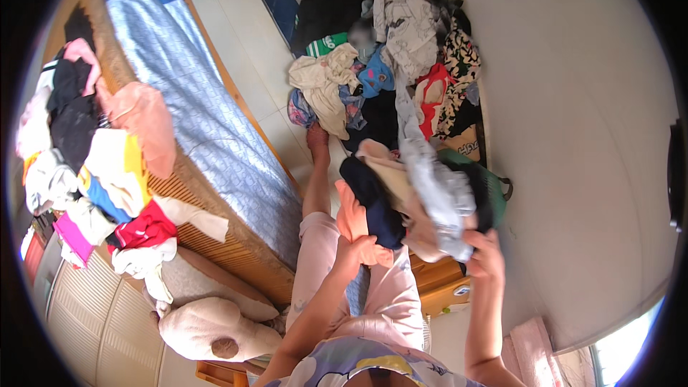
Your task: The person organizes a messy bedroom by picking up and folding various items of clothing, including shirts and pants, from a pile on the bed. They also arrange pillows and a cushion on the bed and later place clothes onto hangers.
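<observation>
- Sorting loose clothes looks like the step in hand — the left hand point(356, 249) closes its fingers round a peach cloth garment point(351, 215); the right hand point(487, 256) pinches a long, pale grey cloth garment point(438, 179).
- These 2 garments are before the pale pink cloth trousers point(313, 258), a navy cloth garment point(381, 208) between them.
- Next probably calls for steady grips and gentle separating.
- A smooth white wall point(573, 136) limits rightward swings — the blue patterned cloth sheet point(193, 86), leftward, seems roomier.

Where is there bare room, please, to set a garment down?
The blue sheet shows a bare stretch between the wooden rail and the left clothes pile; pale floor tiles show between that rail and the floor pile. Both piles are crowded; held garments crowd the gap between left hand and right hand.
</observation>
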### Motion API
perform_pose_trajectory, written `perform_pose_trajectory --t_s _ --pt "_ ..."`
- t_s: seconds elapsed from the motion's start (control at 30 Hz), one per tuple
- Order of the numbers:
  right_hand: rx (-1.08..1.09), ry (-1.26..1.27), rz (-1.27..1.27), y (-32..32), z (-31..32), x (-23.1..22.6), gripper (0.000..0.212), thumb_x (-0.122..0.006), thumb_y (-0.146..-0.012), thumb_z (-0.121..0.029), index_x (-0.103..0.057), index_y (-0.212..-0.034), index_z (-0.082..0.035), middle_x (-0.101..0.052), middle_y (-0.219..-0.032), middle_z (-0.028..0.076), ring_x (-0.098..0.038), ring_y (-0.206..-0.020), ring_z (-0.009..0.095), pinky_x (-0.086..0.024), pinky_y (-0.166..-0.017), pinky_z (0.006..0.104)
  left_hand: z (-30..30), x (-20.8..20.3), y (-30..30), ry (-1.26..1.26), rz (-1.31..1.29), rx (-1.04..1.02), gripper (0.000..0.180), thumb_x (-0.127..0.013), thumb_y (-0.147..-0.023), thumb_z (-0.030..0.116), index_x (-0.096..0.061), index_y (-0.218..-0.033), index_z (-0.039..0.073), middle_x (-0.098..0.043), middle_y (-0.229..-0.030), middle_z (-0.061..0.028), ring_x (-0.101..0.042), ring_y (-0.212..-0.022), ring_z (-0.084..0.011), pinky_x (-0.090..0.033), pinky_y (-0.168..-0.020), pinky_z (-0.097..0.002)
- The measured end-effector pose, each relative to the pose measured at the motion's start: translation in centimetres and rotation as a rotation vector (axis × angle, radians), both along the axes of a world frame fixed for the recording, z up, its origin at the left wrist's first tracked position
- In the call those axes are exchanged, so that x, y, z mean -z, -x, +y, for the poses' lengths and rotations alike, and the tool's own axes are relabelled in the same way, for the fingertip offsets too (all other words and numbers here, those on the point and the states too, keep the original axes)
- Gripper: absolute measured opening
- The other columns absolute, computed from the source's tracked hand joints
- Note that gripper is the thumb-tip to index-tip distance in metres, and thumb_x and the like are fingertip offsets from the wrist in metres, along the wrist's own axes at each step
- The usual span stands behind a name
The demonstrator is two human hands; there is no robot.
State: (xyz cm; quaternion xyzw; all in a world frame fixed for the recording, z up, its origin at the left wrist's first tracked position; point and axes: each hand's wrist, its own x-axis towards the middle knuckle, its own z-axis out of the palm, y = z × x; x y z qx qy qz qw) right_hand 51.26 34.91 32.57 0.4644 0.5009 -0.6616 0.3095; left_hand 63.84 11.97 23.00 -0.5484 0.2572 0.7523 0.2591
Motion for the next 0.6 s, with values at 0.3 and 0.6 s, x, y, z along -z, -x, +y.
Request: perform_pose_trajectory --t_s 0.3,0.6 --pt "-0.274 -0.205 0.131 -0.1 -3.2 -15.0 0.013 -0.063 -0.073 0.001 -0.056 -0.084 0.002 -0.054 -0.066 0.001 -0.048 -0.045 0.007 -0.037 -0.035 0.0213 0.4 -9.3 0.5 -0.097 0.162 -0.034 0.015 -0.065 -0.078 0.010 -0.061 -0.085 -0.003 -0.063 -0.070 -0.0101 -0.062 -0.062 -0.0211 -0.050 -0.061 -0.0291" --pt "-0.989 -0.314 0.519 -3.0 -9.9 -20.6 0.024 -0.063 -0.068 0.001 -0.056 -0.091 0.001 -0.059 -0.075 0.011 -0.060 -0.062 0.021 -0.048 -0.056 0.0314 1.0 -23.4 7.0 0.030 0.567 0.012 0.049 -0.074 -0.072 0.042 -0.062 -0.098 0.002 -0.060 -0.080 -0.0021 -0.056 -0.074 -0.0110 -0.043 -0.064 -0.0263"
